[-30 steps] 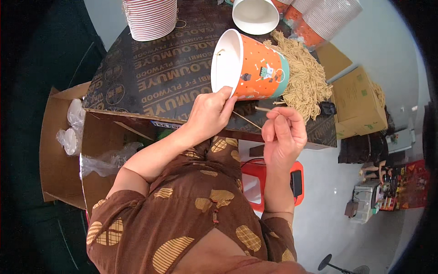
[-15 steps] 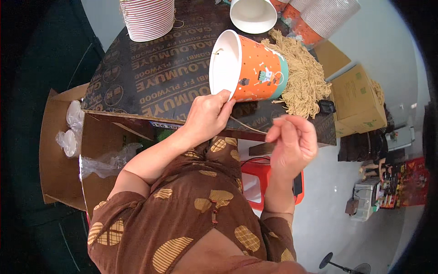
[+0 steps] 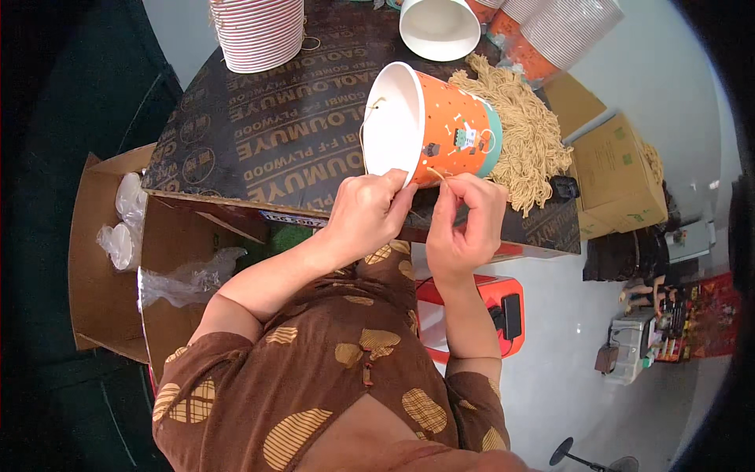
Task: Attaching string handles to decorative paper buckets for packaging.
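An orange paper bucket [image 3: 444, 118] with a green base band and printed figures lies on its side over the table's near edge, its white mouth facing left. My left hand [image 3: 368, 206] is closed on the rim at its lower side. A thin tan string [image 3: 434, 171] comes out near the rim, and my right hand [image 3: 470, 219] pinches its end beside the bucket wall. More of the string shows at a hole in the upper part of the white inside. Right behind the bucket lies a heap of tan strings [image 3: 535, 134].
On the dark printed tabletop [image 3: 212, 134] stand a stack of white-rimmed buckets [image 3: 259, 35], a single white bucket [image 3: 440, 31] and wrapped orange buckets [image 3: 550, 43]. Cardboard boxes [image 3: 621, 177] sit at right; an open carton [image 3: 110, 299] with plastic bags is at left. A red stool [image 3: 511, 287] is below.
My right hand has moved left and up to the bucket's side, pulling in from the stretched string. The bucket has shifted slightly right and down.
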{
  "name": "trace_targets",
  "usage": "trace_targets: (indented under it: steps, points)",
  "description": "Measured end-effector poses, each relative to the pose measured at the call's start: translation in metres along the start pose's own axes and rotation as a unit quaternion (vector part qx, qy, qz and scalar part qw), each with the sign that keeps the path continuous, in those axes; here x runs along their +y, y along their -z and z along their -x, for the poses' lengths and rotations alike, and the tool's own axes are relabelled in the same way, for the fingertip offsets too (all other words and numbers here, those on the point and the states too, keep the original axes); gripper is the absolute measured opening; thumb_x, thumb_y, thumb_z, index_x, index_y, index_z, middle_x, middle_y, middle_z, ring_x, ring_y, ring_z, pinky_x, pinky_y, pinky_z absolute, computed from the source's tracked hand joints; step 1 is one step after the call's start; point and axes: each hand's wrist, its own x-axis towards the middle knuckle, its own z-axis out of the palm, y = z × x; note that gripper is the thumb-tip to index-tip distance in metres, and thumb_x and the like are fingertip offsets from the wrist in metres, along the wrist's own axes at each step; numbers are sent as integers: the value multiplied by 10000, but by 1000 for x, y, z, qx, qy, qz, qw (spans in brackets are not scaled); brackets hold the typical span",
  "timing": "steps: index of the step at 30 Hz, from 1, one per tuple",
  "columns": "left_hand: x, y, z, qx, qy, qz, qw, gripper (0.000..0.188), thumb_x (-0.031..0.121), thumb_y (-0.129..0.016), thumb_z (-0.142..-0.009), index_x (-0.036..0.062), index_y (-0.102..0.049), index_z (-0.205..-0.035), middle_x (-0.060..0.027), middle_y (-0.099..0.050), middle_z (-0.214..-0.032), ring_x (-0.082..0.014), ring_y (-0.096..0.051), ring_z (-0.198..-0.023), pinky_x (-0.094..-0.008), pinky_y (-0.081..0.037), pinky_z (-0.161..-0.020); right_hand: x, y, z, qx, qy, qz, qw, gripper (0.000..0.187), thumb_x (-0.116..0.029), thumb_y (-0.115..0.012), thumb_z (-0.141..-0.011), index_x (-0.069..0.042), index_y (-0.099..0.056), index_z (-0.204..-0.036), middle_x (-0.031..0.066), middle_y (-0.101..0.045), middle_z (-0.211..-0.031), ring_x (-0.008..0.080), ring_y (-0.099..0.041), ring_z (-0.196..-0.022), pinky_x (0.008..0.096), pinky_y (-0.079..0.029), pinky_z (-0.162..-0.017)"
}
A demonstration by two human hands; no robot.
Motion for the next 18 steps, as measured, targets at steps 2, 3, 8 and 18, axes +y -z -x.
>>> trace_targets:
  steps: [2,3,8,18]
  points:
    - [-2,-2,0,8,-15,6,1000,68,28,-641,-847,-16,-611,-805,-204,-565,-622,-366,-592,-552,-378,-424,-471,1,-1,1,-3,17,46,999,222,122,-671,-727,1,-590,-895,105,-612,-842,278,-566,-727,369,-450,-649]
    - [-1,-2,0,9,-14,5,1000,68,28,-641,-847,-16,-611,-805,-204,-565,-622,-366,-592,-552,-378,-424,-471,1,-1,1,-4,18,44,999,222,122,-671,-727,1,-590,-895,105,-612,-842,278,-566,-727,369,-450,-649]
    - [1,-1,0,18,-19,0,1000,127,29,-642,-843,-19,-573,-748,-196,-547,-591,-351,-568,-501,-377,-409,-445,1,-2,-2,0,86,91,992,242,114,-676,-707,12,-592,-909,118,-609,-850,283,-572,-736,370,-459,-655]
    - [0,-4,1,24,-27,7,999,136,37,-641,-844,-23,-574,-741,-204,-553,-602,-346,-575,-509,-379,-423,-453,3,-3,-3,-5,108,112,988,229,107,-684,-711,20,-594,-903,122,-609,-849,285,-577,-741,371,-471,-644]
